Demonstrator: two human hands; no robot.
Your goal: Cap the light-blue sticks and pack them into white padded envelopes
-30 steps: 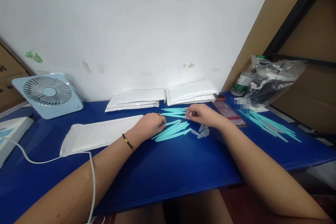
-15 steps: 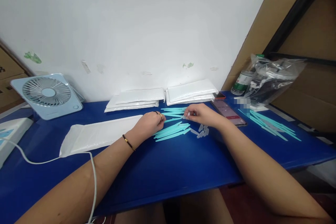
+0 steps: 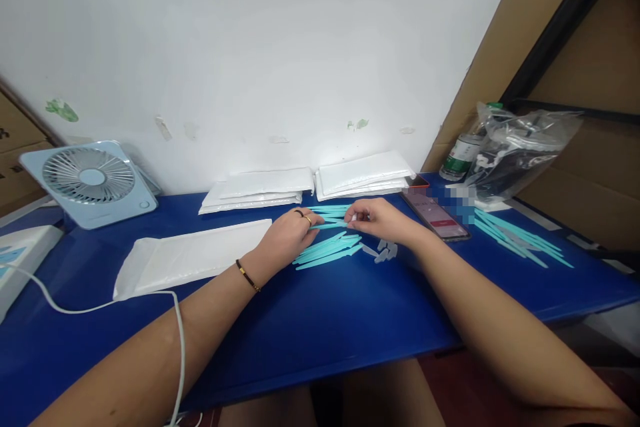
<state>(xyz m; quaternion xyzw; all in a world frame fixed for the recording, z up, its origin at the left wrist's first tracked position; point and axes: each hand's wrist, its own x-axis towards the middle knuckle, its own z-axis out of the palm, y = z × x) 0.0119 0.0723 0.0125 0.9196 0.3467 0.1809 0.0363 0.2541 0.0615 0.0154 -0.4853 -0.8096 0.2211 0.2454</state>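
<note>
My left hand (image 3: pixel 293 235) reaches over the upper group of slim turquoise sticks (image 3: pixel 331 211), which taper like eyebrow razors. Its thumb and index finger are apart, with the fingertips at the left ends of these sticks. My right hand (image 3: pixel 375 219) is closed in a pinch on a small whitish translucent cap (image 3: pixel 353 219), by the right ends of the same sticks. Just nearer to me lies a second fanned group of turquoise sticks (image 3: pixel 327 251). Several loose translucent caps (image 3: pixel 385 253) lie to the right of that group.
White padded packets (image 3: pixel 265 181) are stacked along the wall, with another stack (image 3: pixel 363 173) beside them. A flat white packet (image 3: pixel 190 257) lies left. A phone (image 3: pixel 435 213), more turquoise sticks (image 3: pixel 520 237), a bottle (image 3: pixel 460 157) and a clear bag (image 3: pixel 525 153) stand right; a fan (image 3: pixel 93 180) stands left.
My left hand has gone from pinching a turquoise stick to having its fingers apart, stretched farther over the upper group. My right hand has shifted slightly left, still pinching the cap.
</note>
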